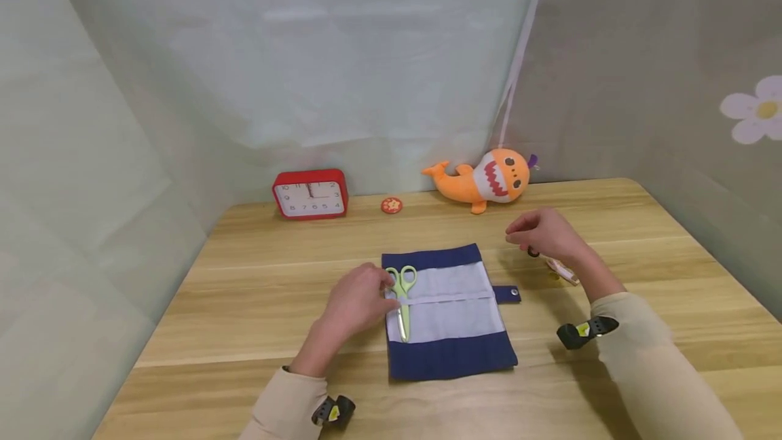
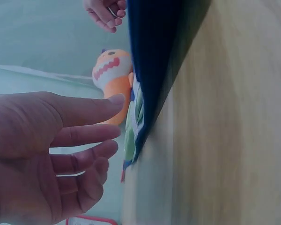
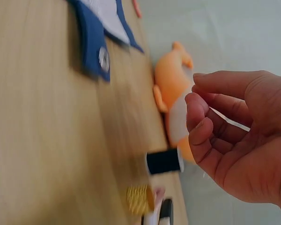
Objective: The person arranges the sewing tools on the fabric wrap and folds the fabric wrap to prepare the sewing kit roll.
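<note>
A navy fabric pouch [image 1: 452, 358] with a pale lining lies unfolded. Green-handled scissors [image 1: 405, 290] sit under the white elastic band [image 1: 452, 298] at its left side. My left hand [image 1: 362, 297] hovers at that edge beside the scissors, fingers loosely bent; the left wrist view shows nothing in its grasp. To the right, my right hand [image 3: 243, 126] is raised above the table, thumb and fingertips close together, with no held thing visible. Below it stand a black thread spool [image 3: 165, 161], a gold thimble [image 3: 139, 199] and a partly hidden pink-and-black item [image 3: 159, 213].
A red clock [image 1: 310, 194] stands at the back left. Near the back edge lies a round red tin [image 1: 392, 205], and an orange shark plush [image 1: 479, 180] leans by the curtain. The pouch's snap tab [image 1: 507, 294] sticks out to the right.
</note>
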Motion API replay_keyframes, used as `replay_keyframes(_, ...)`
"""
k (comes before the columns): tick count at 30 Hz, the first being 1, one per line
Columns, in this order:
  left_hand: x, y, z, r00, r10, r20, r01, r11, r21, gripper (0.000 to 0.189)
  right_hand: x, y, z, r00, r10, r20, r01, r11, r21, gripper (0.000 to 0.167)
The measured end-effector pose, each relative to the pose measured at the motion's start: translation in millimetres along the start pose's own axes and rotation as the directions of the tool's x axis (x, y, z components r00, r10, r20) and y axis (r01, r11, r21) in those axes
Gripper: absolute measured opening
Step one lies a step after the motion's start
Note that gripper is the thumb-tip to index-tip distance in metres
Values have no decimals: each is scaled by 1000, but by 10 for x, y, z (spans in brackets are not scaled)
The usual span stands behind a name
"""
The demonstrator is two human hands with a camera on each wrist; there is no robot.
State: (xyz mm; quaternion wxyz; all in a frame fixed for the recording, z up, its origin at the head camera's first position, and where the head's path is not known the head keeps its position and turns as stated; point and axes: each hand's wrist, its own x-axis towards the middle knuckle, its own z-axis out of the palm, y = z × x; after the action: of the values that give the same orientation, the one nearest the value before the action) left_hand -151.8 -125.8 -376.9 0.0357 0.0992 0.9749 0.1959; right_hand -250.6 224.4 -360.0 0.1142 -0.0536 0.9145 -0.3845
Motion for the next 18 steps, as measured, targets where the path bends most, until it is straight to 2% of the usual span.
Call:
replay_keyframes(7,33,100,38,998,58,8,-58,998,14,27,-117,239,-136,996,-16,-84,17,1000,7,37)
replay_keyframes(11,58,121,72,998,63,23,-63,998,10,26,-156,337,-180,992,-23,-122,23,1000,-1,38)
replay_keyframes(18,94,132,135,995,100,24,-100,995,26,23,-178,460,-184,989,-22,-144,21,1000,-7,41)
